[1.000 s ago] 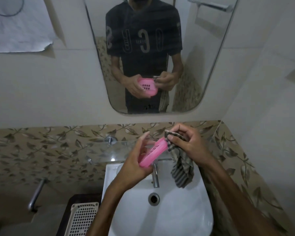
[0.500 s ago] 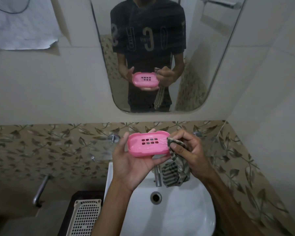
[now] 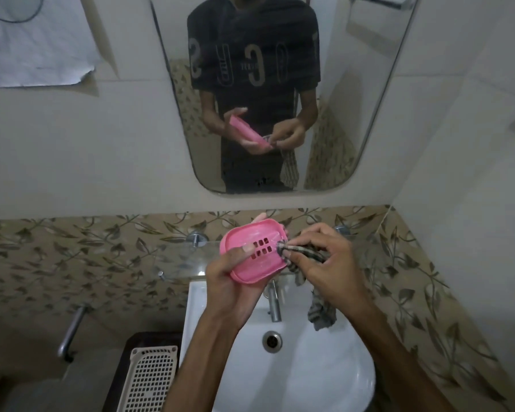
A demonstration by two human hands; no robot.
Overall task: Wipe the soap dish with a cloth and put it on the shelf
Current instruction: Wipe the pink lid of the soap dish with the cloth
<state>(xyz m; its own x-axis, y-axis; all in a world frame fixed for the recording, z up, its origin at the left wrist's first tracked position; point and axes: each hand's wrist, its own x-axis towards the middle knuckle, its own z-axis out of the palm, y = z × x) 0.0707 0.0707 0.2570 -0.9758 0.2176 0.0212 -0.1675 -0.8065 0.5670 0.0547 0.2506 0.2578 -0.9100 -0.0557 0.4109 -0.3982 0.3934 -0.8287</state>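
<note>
A pink plastic soap dish (image 3: 252, 237) with several drain holes is held over the sink, its hollow side turned up toward me. My left hand (image 3: 232, 282) grips it from below, thumb resting inside near the holes. My right hand (image 3: 324, 261) pinches a grey striped cloth (image 3: 320, 312) and presses a bunched end of it into the dish's right side; the rest of the cloth hangs down over the basin. A glass shelf (image 3: 179, 257) is fixed to the wall just behind the dish, partly hidden by my hands.
A white sink (image 3: 309, 367) with a chrome tap (image 3: 274, 304) lies below my hands. A mirror (image 3: 354, 84) hangs above and shows a person's torso. A cream perforated basket (image 3: 149, 379) stands at the lower left, with a metal pipe (image 3: 72, 331) on the left wall.
The dish has turned from edge-on to face up toward me. My right hand has brought the cloth from the dish's right edge into its hollow.
</note>
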